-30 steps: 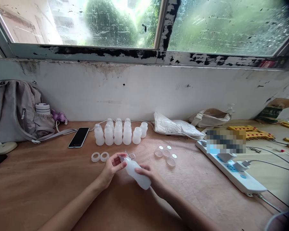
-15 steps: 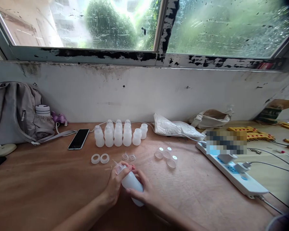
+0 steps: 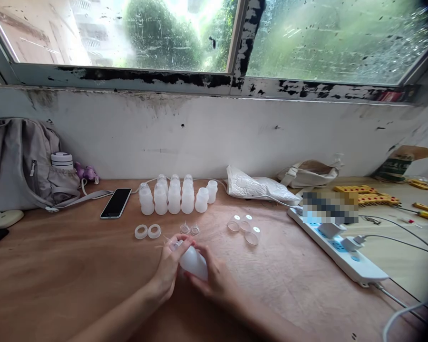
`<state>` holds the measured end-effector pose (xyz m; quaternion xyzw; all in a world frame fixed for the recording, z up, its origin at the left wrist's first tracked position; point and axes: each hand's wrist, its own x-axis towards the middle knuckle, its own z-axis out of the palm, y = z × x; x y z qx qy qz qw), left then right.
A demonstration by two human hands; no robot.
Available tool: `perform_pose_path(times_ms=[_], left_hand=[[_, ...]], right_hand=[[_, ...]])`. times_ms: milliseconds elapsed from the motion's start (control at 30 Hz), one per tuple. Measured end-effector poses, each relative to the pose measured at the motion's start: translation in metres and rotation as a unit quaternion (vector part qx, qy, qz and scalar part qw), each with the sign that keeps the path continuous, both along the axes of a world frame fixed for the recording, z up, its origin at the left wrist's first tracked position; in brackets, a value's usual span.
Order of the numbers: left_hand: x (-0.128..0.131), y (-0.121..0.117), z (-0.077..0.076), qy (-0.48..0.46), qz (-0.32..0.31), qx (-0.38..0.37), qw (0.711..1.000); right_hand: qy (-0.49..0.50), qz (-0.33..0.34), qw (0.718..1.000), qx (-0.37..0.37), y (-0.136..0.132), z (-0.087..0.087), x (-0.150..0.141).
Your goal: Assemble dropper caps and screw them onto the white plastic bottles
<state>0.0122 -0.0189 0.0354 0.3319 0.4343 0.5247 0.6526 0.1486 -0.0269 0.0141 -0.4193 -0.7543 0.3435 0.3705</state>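
Observation:
A small translucent white bottle (image 3: 192,261) is held over the wooden table (image 3: 57,275) between both hands. My right hand (image 3: 216,280) is wrapped round its body from below. My left hand (image 3: 169,270) pinches a clear nozzle tip (image 3: 174,245) at the bottle's neck. Just beyond lie two clear nozzle tips (image 3: 189,229) and two white rings (image 3: 148,232). Several matching bottles (image 3: 176,198) stand in rows behind them. A few clear caps (image 3: 244,227) lie to the right.
A phone (image 3: 116,203) and a grey backpack (image 3: 21,166) sit at the back left. A plastic bag (image 3: 260,187), a cloth bag (image 3: 308,173) and a white power strip (image 3: 337,247) with cables lie to the right. Yellow tools (image 3: 369,194) are at far right.
Both hands drew the bottle nearer to me and tilted it more upright. The left hand brought the clear tip onto the neck. Two tips now show on the table.

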Motion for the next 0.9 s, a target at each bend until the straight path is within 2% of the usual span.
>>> perform_pose_path(times_ms=[100,167,233,300,367,433,600,767,900], left_hand=[[0.002,-0.005,0.002,-0.009,0.026,-0.008,1.000],[0.002,-0.008,0.005,-0.034,0.020,-0.002,0.999],[0.001,-0.009,0.008,-0.040,0.010,0.012,0.999],[-0.001,-0.011,0.010,-0.028,0.008,0.029,0.999],[-0.002,-0.013,0.012,-0.004,0.018,0.050,0.999],[-0.003,-0.015,0.014,0.026,0.034,0.072,0.996],[-0.004,-0.021,0.020,0.086,0.028,0.113,0.989],[-0.003,-0.024,0.018,0.077,0.023,0.188,0.979],[0.000,-0.026,0.012,0.056,0.036,0.208,0.976]], right_hand=[[0.041,0.037,0.994,-0.096,-0.005,0.004,-0.003],[0.122,0.059,0.972,-0.190,-0.007,0.009,-0.005],[0.211,0.096,0.927,-0.294,-0.008,0.012,-0.006],[0.270,0.141,0.868,-0.392,-0.008,0.013,-0.007],[0.310,0.178,0.814,-0.458,-0.010,0.013,-0.009],[0.352,0.191,0.775,-0.488,-0.014,0.012,-0.013],[0.414,0.201,0.706,-0.538,-0.023,0.007,-0.020],[0.434,0.239,0.648,-0.578,-0.022,-0.009,-0.019],[0.422,0.280,0.608,-0.612,-0.016,-0.018,-0.015]])
